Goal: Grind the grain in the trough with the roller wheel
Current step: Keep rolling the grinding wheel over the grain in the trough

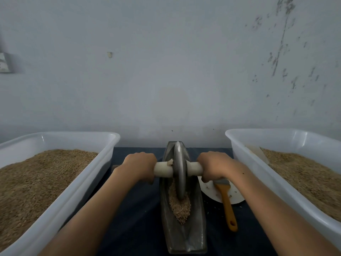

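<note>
We wrap our left hand (140,166) and right hand (214,166) tight round the axle (163,169), one each side, keeping the wheel (179,171) upright on grain (180,207) in the trough (184,233).

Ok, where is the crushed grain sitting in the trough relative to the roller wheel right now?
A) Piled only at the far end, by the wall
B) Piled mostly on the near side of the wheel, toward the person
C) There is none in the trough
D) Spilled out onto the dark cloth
B: the crushed grain is heaped in the trough on the near side of the roller wheel.
</note>
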`<state>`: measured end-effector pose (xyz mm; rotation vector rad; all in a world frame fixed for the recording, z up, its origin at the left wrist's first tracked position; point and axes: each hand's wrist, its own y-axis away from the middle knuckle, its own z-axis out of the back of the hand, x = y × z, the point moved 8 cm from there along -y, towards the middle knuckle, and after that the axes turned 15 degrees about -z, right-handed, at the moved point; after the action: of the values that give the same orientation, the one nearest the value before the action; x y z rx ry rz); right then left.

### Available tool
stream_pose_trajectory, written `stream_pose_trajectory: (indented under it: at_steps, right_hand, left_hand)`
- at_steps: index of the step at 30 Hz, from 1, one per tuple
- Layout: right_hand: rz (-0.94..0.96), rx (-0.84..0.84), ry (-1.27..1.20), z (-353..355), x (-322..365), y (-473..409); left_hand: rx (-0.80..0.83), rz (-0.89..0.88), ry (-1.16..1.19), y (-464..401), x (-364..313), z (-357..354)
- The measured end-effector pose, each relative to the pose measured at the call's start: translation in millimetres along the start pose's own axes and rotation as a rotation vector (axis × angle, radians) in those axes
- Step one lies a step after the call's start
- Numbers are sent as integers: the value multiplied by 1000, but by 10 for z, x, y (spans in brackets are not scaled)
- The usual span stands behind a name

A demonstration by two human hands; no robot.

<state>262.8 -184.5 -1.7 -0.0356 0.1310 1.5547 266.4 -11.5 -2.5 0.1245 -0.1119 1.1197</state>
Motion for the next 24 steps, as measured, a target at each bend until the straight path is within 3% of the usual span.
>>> stream_pose_trajectory:
  at_steps: [3, 5, 14, 16, 24]
  right_hand:
    - [-13, 203, -28, -85, 3, 60]
    - [-24, 238, -38, -102, 6, 70]
    - [-46, -240, -3, 115, 20, -43]
    - [-43, -269, -21, 116, 25, -46]
    - [-16, 106, 0, -59, -27, -19]
  left_hand:
    - [161, -37, 99, 39, -1, -105]
    - [192, -40, 119, 45, -4, -128]
    - [-184, 72, -73, -41, 33, 73]
    - [-219, 68, -91, -41, 25, 88]
    - [105, -15, 77, 15, 26, -78]
